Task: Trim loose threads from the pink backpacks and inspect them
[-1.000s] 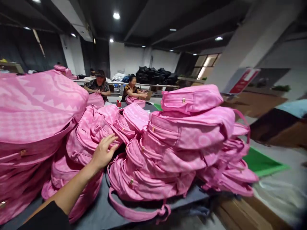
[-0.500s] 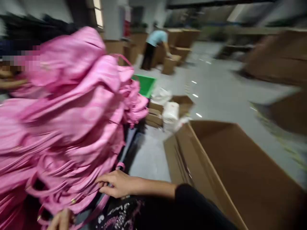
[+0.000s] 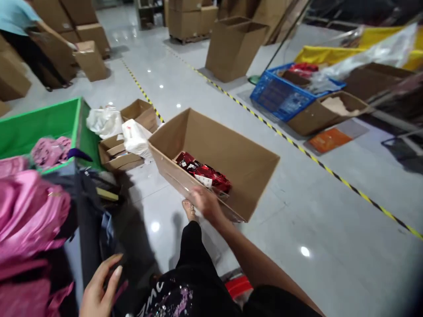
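Note:
My right hand [image 3: 207, 202] is at the near rim of an open cardboard box [image 3: 228, 141], fingers curled over the edge and slightly blurred. Inside the box lie several shiny red packets [image 3: 205, 171]. At the bottom left, my left hand [image 3: 101, 288] has thumb and fingers apart, holding nothing. It is beside a dark-edged table, close to a heap of pink straps and fabric pieces [image 3: 29, 215], which look like bags.
A green bin [image 3: 77, 127] holds more pink pieces. Small cartons and a white plastic-wrapped bundle [image 3: 135, 136] stand beside it. Striped tape [image 3: 297, 147] crosses the floor. A blue crate [image 3: 280, 94] stands right. A person [image 3: 23, 35] bends over a carton at upper left.
My view has swung right and down, moving the pink heap to the left edge. My right hand has left the heap and is now at the box rim. My left hand shows more fully.

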{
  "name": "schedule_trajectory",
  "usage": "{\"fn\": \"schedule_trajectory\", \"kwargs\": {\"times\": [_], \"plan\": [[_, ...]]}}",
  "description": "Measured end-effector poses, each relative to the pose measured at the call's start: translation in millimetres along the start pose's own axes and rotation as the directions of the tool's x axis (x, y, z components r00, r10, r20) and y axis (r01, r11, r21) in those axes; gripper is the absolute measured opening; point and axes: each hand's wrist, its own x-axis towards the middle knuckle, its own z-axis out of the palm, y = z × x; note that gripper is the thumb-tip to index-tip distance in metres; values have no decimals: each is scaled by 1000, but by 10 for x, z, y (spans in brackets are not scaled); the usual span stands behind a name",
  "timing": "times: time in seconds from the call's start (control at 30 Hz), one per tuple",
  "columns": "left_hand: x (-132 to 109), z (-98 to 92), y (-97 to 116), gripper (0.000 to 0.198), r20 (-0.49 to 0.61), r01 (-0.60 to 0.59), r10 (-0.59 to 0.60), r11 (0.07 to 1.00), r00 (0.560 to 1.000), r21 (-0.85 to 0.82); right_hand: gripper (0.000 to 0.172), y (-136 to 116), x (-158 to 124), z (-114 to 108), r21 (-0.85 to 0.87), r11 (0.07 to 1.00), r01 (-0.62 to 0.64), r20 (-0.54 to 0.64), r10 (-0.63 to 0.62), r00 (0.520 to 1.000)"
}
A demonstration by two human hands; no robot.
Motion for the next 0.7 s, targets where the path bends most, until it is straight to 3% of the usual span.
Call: {"fn": "schedule_trajectory", "kwargs": {"times": [0.07, 0.17, 0.27, 0.33, 0.4, 0.5, 0.63, 0.7], "plan": [[915, 570, 533, 44, 111, -52, 62, 995, 992, -86, 31, 909, 595, -494, -58, 965, -256, -175, 243, 954], [2446, 1516, 1449, 68, 86, -42, 54, 989, 995, -141, 34, 2286, 1280, -1005, -121, 768, -629, -231, 595, 770], [3860, 2483, 2205, 93, -45, 26, -28, 998, 999, -49, 31, 3438, 1583, -1089, -235, 579, -781, -151, 772, 618], [4523, 3037, 2491, 109, -52, 201, -199, 979, 979, 27, 27, 3994, 1601, -915, -341, 477, -810, -78, 844, 530], [4875, 3422, 2595, 118, -96, 321, -308, 928, 947, 189, 23, 4383, 1565, -604, -444, 414, -795, 8, 889, 459], [4922, 3655, 2564, 110, -80, 198, -181, 863, 980, 465, 17, 4761, 1599, 38, -534, 432, -727, 162, 896, 413], [4758, 3710, 2506, 99, -27, 98, -104, 786, 994, 610, 21, 5199, 1981, 1068, -519, 573, -635, 336, 819, 464], [4752, 3753, 2481, 95, -40, 101, -95, 815, 995, 571, 21, 5472, 2233, 1564, -502, 598, -625, 362, 802, 475]]}}
